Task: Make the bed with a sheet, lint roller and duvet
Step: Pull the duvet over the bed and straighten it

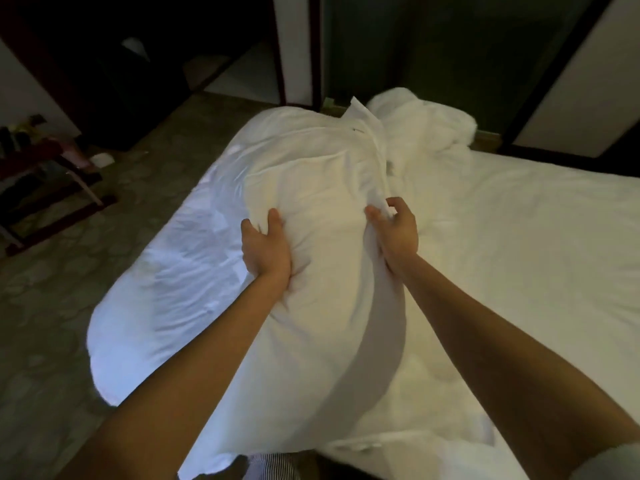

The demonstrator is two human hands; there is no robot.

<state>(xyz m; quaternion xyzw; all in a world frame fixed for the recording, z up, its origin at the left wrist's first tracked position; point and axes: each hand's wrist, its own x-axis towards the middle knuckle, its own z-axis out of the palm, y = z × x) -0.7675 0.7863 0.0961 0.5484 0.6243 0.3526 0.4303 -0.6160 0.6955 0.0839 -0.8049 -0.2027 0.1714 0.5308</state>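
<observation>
While your left hand (265,249) and right hand (394,233) clutch bunched duvet (311,168), heaped at the left side of the bed (540,244), expect soft, bulky, floppy fabric; take gathered edges, not flat cloth.

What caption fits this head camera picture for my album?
Left hand and right hand grip the bunched white duvet over the bed.

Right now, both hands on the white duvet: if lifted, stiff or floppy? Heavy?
Probably floppy: the duvet creases where the left hand digs in, and a loose fold trails from the right hand. Likely light for its bulk, since it looks puffy. Not slippery, I'd guess: cloth bunches in both grips.
</observation>
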